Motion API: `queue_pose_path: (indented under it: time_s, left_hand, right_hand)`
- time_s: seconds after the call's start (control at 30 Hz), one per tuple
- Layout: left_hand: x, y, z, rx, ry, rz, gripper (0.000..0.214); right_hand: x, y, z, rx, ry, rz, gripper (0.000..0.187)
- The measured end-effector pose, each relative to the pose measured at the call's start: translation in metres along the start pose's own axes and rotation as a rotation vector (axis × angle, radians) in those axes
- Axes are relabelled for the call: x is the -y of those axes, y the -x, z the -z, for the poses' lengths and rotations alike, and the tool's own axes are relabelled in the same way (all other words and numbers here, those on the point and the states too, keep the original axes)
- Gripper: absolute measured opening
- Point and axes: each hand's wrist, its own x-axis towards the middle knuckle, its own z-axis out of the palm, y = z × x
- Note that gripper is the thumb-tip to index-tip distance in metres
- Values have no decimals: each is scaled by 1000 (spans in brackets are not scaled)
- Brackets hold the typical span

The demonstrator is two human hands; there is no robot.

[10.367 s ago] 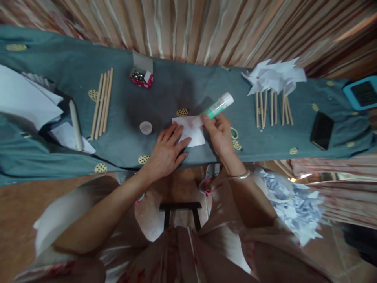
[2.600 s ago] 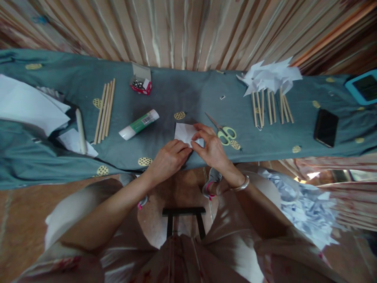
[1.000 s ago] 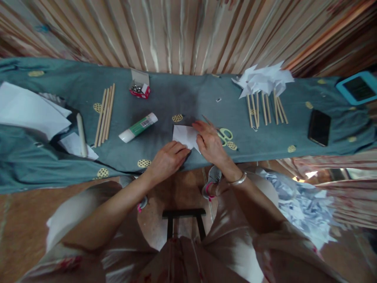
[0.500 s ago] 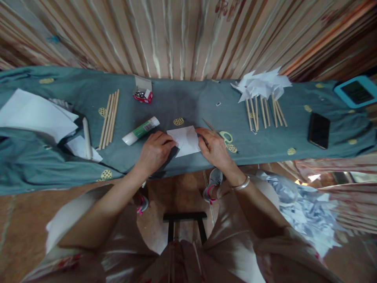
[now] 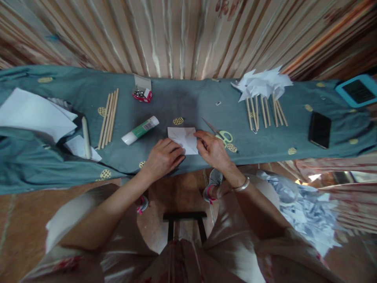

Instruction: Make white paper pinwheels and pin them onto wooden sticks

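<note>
A small square of white paper [image 5: 183, 138] lies flat on the green cloth between my hands. My left hand [image 5: 163, 156] presses on its lower left corner with the fingers drawn together. At the right edge, my right hand [image 5: 214, 149] pinches the paper between thumb and forefinger. Scissors [image 5: 224, 136] with pale green handles lie just beyond the right hand, blades pointing up and left. To the left of the paper rests a green and white glue stick [image 5: 140, 130].
Wooden sticks [image 5: 108, 118] lie at left, near a red box of small metal pieces [image 5: 141, 93]. Paper pinwheels [image 5: 263, 84] on sticks stand out at back right. A black phone [image 5: 319, 130], a blue-framed device [image 5: 357, 91] and white sheets [image 5: 35, 114] lie toward the ends.
The paper has been squared up and lies flatter. My left hand has shifted right and toward me, from its left edge to its lower left corner. The right hand has barely moved.
</note>
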Motion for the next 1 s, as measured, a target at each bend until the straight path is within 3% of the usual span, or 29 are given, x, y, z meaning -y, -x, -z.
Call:
queue_pose_path:
  time_s: [0.47, 0.77, 1.0]
  left_hand:
    - [-5, -1, 1, -10, -86, -26, 18]
    - [-9, 2, 4, 21, -63, -43, 16]
    - [-13, 4, 4, 38, -26, -24, 17]
  right_hand:
    - [-4, 6, 6, 78, -145, -20, 34]
    - [-8, 9, 8, 145, -424, -124, 11]
    - [-4, 5, 3, 154, -412, -143, 4]
